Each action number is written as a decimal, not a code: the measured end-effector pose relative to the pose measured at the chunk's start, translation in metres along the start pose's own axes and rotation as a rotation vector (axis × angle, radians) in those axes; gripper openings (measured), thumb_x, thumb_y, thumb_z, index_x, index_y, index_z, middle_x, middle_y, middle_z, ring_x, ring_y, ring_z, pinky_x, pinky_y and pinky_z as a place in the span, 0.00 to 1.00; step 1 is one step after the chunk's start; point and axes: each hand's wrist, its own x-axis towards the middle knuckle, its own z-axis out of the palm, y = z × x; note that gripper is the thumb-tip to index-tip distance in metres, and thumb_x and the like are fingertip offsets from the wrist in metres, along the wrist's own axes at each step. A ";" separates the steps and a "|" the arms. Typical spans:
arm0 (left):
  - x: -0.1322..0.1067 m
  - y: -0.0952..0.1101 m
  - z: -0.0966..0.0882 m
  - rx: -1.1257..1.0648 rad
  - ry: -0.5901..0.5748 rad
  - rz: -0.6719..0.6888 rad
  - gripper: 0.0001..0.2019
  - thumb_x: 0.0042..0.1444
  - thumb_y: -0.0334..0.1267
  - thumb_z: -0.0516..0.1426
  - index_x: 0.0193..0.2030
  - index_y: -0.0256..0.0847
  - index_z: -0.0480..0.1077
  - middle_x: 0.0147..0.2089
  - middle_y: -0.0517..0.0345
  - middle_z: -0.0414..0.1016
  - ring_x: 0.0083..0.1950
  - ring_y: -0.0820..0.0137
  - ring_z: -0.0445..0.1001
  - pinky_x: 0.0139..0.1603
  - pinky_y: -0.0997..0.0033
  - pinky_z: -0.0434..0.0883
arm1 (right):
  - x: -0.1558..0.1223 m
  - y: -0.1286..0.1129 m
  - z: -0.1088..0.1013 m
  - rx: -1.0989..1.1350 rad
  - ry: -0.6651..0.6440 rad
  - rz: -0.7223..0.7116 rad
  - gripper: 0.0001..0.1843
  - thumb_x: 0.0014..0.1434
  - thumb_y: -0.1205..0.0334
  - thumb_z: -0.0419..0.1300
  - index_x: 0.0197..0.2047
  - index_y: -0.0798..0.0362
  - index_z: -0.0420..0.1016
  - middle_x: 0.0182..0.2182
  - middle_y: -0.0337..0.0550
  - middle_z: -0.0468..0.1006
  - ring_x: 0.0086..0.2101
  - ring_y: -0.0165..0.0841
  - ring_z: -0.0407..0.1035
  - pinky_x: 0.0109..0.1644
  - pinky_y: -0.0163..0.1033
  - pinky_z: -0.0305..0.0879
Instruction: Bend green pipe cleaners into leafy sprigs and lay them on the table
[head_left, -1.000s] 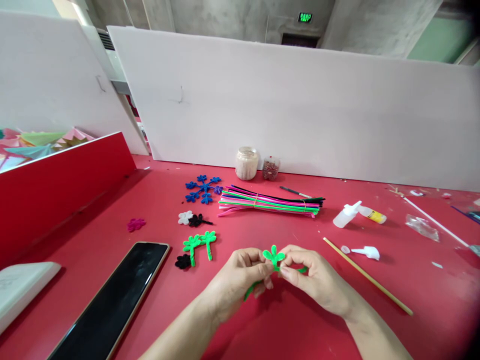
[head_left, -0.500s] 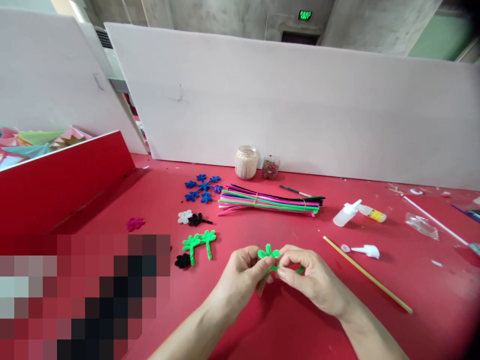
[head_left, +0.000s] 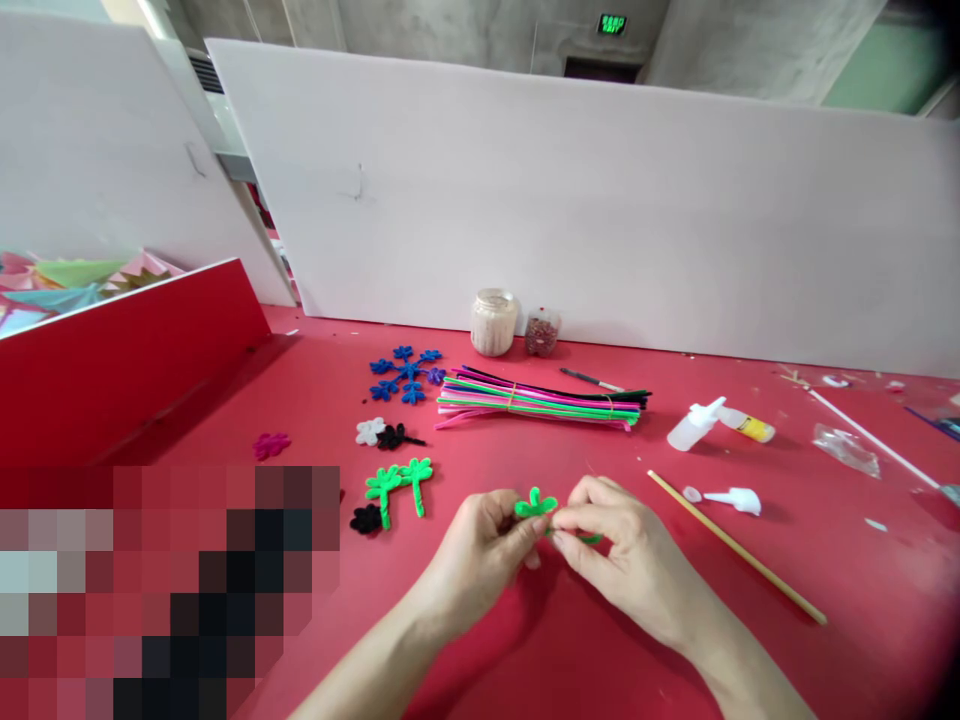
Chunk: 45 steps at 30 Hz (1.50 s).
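A green pipe-cleaner flower (head_left: 535,503) is pinched at its base between the thumb and fingers of my left hand (head_left: 495,540). Just to its right, my right hand (head_left: 619,535) has its thumb and fingertips closed on the green pipe cleaner stem (head_left: 589,538), whose end shows under the fingers. Part of the stem is hidden by both hands. To the left lie two finished green flowers with twisted stems (head_left: 385,490), overlapping side by side, and a black flower (head_left: 366,519) touches them.
A banded bundle of pipe cleaners (head_left: 540,400) lies beyond my hands. Blue flowers (head_left: 407,373) form a cluster at its left. A wooden stick (head_left: 735,545), a glue bottle (head_left: 694,428) and a white nozzle cap (head_left: 739,500) lie right. A jar (head_left: 493,323) stands by the white board (head_left: 570,210).
My right hand's fingers have shifted slightly on the green stem, and less of the stem shows between the hands. The flower has tilted a little; my left hand keeps its pinch.
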 end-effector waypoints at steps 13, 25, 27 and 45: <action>0.000 -0.003 -0.001 -0.446 -0.123 -0.197 0.06 0.49 0.37 0.53 0.25 0.38 0.64 0.17 0.63 0.66 0.19 0.79 0.59 0.20 0.80 0.53 | 0.000 0.002 0.006 0.379 -0.102 0.151 0.10 0.52 0.69 0.49 0.21 0.54 0.58 0.18 0.31 0.51 0.19 0.24 0.46 0.20 0.30 0.45; 0.000 -0.003 -0.003 -0.288 -0.150 -0.076 0.09 0.49 0.41 0.54 0.27 0.36 0.66 0.19 0.62 0.66 0.19 0.79 0.60 0.19 0.79 0.56 | -0.001 0.000 0.006 0.364 -0.133 0.144 0.11 0.53 0.67 0.50 0.21 0.55 0.64 0.18 0.32 0.56 0.20 0.25 0.48 0.21 0.30 0.48; 0.001 -0.003 -0.002 -0.234 -0.143 -0.068 0.12 0.48 0.45 0.55 0.26 0.36 0.66 0.18 0.64 0.64 0.18 0.79 0.58 0.18 0.79 0.55 | 0.000 0.000 0.006 0.369 -0.143 0.150 0.11 0.53 0.67 0.50 0.20 0.55 0.64 0.18 0.32 0.55 0.20 0.25 0.48 0.21 0.30 0.48; -0.002 0.005 -0.003 -0.163 -0.160 -0.013 0.13 0.52 0.44 0.52 0.25 0.35 0.63 0.16 0.67 0.58 0.17 0.82 0.50 0.16 0.80 0.47 | -0.001 -0.001 0.012 0.427 -0.085 0.189 0.09 0.53 0.69 0.50 0.22 0.53 0.55 0.18 0.30 0.49 0.19 0.24 0.44 0.20 0.30 0.45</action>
